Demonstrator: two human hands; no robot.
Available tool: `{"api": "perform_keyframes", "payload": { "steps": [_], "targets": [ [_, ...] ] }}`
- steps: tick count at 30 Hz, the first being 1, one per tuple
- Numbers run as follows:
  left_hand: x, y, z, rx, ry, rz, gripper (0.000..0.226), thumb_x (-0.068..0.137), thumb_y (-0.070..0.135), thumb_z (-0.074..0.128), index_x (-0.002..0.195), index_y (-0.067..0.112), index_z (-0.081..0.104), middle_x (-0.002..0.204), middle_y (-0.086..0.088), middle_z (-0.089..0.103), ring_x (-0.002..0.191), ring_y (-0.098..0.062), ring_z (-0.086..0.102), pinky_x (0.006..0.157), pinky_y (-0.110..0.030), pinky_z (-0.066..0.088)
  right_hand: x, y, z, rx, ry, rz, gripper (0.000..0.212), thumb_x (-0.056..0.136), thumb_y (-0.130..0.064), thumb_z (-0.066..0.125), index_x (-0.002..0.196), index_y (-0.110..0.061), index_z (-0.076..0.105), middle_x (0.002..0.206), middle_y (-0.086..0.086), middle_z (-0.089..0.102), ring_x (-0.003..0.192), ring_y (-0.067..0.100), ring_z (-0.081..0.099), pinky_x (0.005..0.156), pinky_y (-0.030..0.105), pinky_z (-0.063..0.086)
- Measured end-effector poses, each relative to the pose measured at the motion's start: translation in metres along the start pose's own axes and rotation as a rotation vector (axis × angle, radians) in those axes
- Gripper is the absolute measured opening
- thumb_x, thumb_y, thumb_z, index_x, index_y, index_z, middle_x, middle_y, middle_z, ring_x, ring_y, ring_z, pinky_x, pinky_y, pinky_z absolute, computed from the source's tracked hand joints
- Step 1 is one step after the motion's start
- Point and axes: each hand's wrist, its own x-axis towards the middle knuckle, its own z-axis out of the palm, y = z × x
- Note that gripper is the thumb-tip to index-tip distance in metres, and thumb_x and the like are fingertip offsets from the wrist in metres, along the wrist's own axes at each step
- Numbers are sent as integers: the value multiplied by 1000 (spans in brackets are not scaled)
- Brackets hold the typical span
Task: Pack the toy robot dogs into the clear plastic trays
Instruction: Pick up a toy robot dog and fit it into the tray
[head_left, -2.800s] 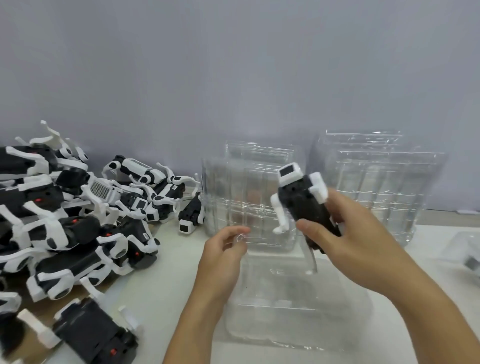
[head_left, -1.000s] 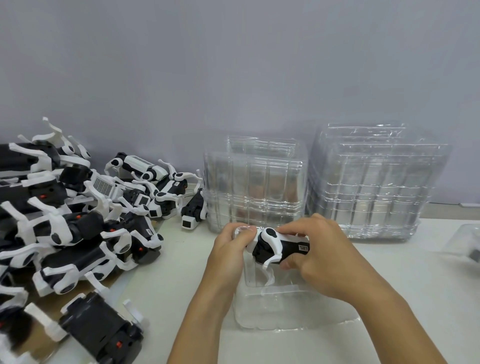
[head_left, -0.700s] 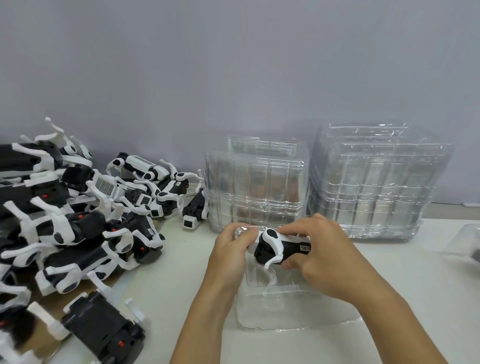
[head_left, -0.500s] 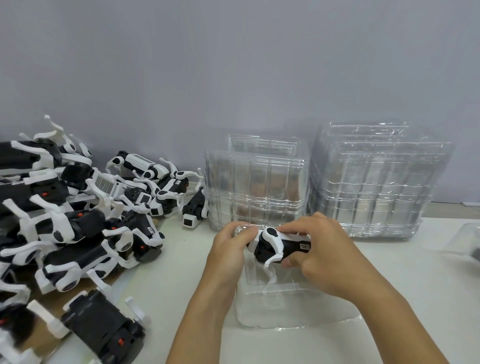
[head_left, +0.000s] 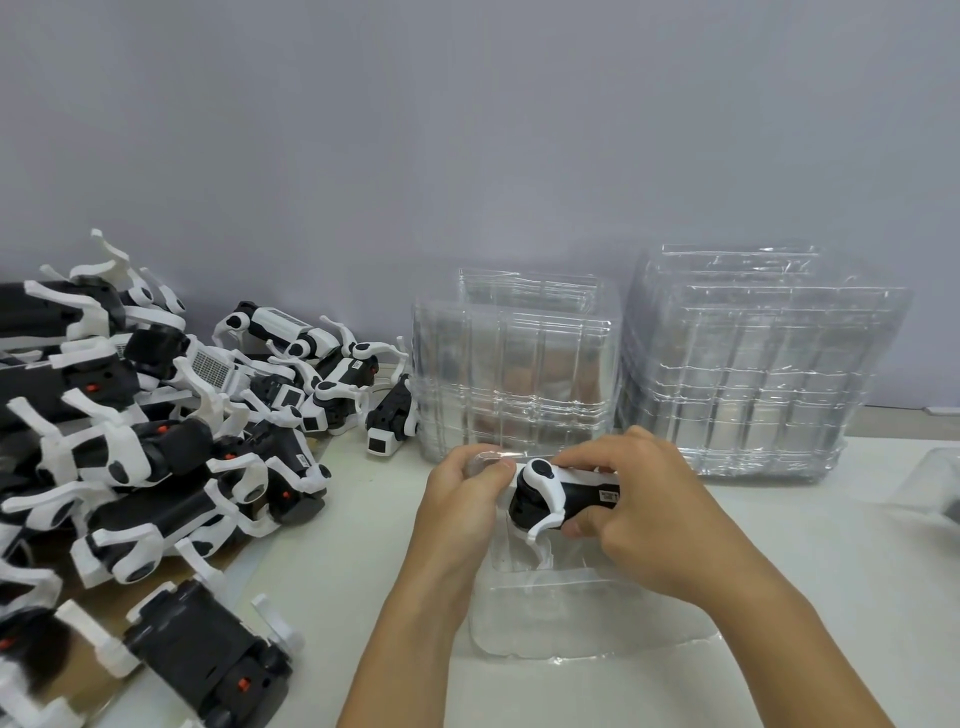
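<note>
A black and white toy robot dog (head_left: 550, 496) lies on its side across the far end of a clear plastic tray (head_left: 561, 618) on the table. My right hand (head_left: 639, 509) grips the dog's body from the right, fingers curled over it and thumb beneath. My left hand (head_left: 462, 499) pinches the tray's far left rim next to the dog's head end. One white leg hangs down into the tray.
A heap of several toy robot dogs (head_left: 130, 447) covers the left of the table. Two stacks of clear trays (head_left: 514, 374) (head_left: 753, 364) stand at the back against the grey wall. Another clear tray (head_left: 935, 483) shows at the right edge.
My right hand brought the dog down from upright in the air onto the tray. Over the last second both hands and the dog have barely moved.
</note>
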Motion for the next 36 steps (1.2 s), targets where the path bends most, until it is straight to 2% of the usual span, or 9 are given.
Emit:
{"api": "perform_keyframes", "payload": {
  "steps": [3,6,11,14,17,18,22,25,36],
  "targets": [
    [-1,3,-1,-41,-7,-43,11,91,12,64,99,16,70,101,-10,72,105,-33,67,97,-52,52,0,0,0,28,16,17,43,74,-10,82,105,-38,72,88,-18,61,95,1,43,79,16,38],
    [0,3,-2,-31,-7,-52,11,90,11,65,98,15,71,95,-10,73,105,-37,67,98,-55,52,0,0,0,29,15,31,44,74,-11,83,108,-36,71,86,-22,55,96,0,45,79,16,38],
    [-2,3,-1,25,13,-26,9,93,15,64,100,19,70,100,-5,73,101,-27,68,94,-46,54,0,-1,0,13,-3,30,42,76,-13,81,110,-36,71,89,-18,58,97,3,43,82,21,38],
    [-2,2,0,80,24,3,14,93,12,63,101,23,68,98,3,73,90,-8,68,74,-23,52,1,-2,2,-32,-38,19,37,79,-15,79,109,-36,72,95,-15,63,95,6,40,80,22,37],
    [-4,2,1,112,35,23,25,90,3,62,96,26,67,83,12,73,66,8,64,53,-7,44,2,-2,4,-58,-78,42,35,80,-18,77,107,-39,71,103,-10,60,96,8,38,77,23,31],
    [-5,3,1,118,35,19,25,89,2,62,96,26,67,82,12,73,66,8,64,53,-7,43,2,-2,4,-58,-81,45,35,80,-18,77,107,-40,71,104,-10,60,97,8,38,78,24,31],
    [-6,7,-2,115,23,-19,24,90,4,62,101,24,67,101,6,72,89,-3,65,65,-16,45,2,-2,3,-59,-70,40,38,81,-19,77,112,-39,72,104,-12,60,98,7,37,84,25,32],
    [-7,9,-4,110,16,-45,29,85,2,63,105,23,68,106,3,71,95,-8,65,70,-23,46,2,-3,3,-43,-67,35,36,80,-18,78,109,-39,73,100,-13,61,96,7,37,81,26,33],
    [-12,12,1,188,63,-38,41,81,-4,59,109,26,64,114,4,65,89,-2,59,63,-18,42,2,-5,5,-109,-102,40,31,79,-20,77,103,-39,72,101,-9,59,99,10,39,83,29,36]
  ]
}}
